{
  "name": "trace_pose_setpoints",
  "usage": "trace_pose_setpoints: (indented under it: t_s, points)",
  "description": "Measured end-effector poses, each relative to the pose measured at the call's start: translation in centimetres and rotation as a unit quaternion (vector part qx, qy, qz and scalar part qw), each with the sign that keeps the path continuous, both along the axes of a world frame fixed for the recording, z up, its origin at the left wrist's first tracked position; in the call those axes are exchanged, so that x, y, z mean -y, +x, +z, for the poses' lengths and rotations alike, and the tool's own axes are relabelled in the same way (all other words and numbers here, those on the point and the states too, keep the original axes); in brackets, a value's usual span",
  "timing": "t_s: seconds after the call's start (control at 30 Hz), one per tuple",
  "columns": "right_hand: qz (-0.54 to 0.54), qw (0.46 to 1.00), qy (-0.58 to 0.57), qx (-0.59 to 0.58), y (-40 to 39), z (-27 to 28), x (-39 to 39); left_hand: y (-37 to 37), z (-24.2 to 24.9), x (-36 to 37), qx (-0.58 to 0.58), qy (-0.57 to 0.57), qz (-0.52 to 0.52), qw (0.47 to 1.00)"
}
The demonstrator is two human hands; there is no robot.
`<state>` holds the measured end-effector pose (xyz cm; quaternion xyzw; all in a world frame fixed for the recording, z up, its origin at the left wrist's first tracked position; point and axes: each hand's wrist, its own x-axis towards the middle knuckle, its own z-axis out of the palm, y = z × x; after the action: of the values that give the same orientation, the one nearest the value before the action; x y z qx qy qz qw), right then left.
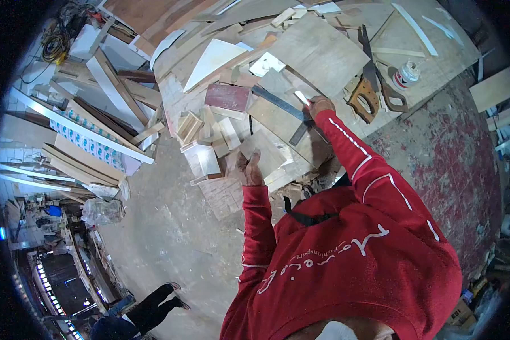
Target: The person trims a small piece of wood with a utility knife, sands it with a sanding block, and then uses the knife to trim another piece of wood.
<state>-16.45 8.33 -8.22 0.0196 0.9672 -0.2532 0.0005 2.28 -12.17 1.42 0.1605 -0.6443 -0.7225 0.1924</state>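
my right hand (pixel 321 105) has its fingers curled together around a small white marker (pixel 302 98), the pale tip poking out past the knuckles. just under those fingers lies a dark metal square (pixel 281 104), one arm running away from the fingertips, the other dropping back toward my sleeve, and it rests flat on a pale plywood sheet (pixel 317 54). my left hand (pixel 250 168) sits with fingers loosely together, thumb a little apart, pressing on the near edge of a small square board (pixel 264 152); i cannot tell whether it grips or only rests. just beside the left fingers, away from my body, a cluster of short wood offcuts (pixel 209 141) is piled. beyond the square's far end lies a reddish board (pixel 227 96). past the right hand, two hand saws (pixel 374 90) lie crossed, and near them stands a small white bottle (pixel 406 73). well apart, another person's dark legs (pixel 153 306) show on the concrete floor (pixel 170 238).
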Motion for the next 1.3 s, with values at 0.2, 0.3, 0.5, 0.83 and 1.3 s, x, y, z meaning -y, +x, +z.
trace_pose_setpoints:
  t_s: [0.2, 0.3, 0.5, 0.83, 1.3]
  points:
    - [-0.004, 0.991, -0.087, -0.100, 1.2, 3.3, 1.5, -2.7, -2.6, 1.5, 0.024, 0.006, 0.009, 1.000]
    - [0.051, 0.974, -0.214, -0.047, 3.2, 6.5, 2.8, -4.5, -1.1, 0.9, 0.017, 0.001, 0.023, 1.000]
    - [0.080, 0.808, -0.540, 0.222, 6.4, 9.0, 5.0, -8.2, -3.4, 0.3, 0.029, 0.149, 0.013, 0.988]
    - [0.100, 0.857, -0.484, 0.149, 5.9, 8.8, 4.7, -9.2, -0.8, -0.4, 0.041, 0.044, 0.004, 0.998]
    - [0.221, 0.975, -0.010, -0.030, -3.4, 7.5, 16.8, -3.4, -2.9, 5.5, 0.094, 0.135, 0.171, 0.971]
